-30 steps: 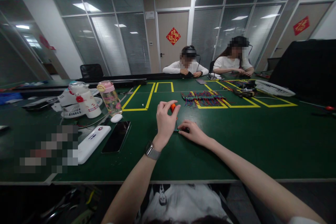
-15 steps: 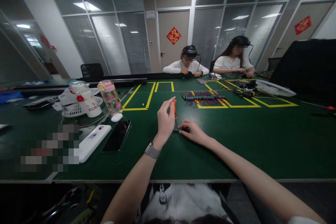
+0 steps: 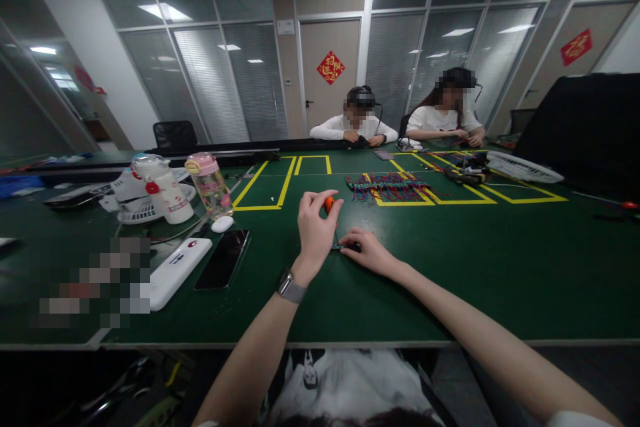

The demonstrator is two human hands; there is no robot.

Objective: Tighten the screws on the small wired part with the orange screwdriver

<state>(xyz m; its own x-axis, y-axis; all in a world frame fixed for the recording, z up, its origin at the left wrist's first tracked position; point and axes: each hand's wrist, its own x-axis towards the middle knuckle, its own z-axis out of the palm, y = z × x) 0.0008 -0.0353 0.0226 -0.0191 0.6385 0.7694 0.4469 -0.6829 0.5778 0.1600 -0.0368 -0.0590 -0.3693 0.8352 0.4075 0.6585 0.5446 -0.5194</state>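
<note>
My left hand (image 3: 317, 230) is closed around the orange handle of a screwdriver (image 3: 329, 204), which stands roughly upright. Its thin shaft points down at a small green circuit board (image 3: 337, 247) on the table. My right hand (image 3: 369, 251) pinches the board's right side, where a small black part (image 3: 354, 247) shows at the fingertips. Most of the board is hidden by my fingers, and I cannot tell exactly where the tip touches.
A row of wired boards (image 3: 390, 187) lies beyond my hands. At left are a phone (image 3: 223, 260), a white power bank (image 3: 181, 272), a pink-lidded bottle (image 3: 210, 187) and a white jug (image 3: 170, 193). Two people sit across the green table (image 3: 475, 267).
The fingers of my left hand have shifted around the screwdriver handle, with the thumb now to the right of it. My right hand and the board stay in place.
</note>
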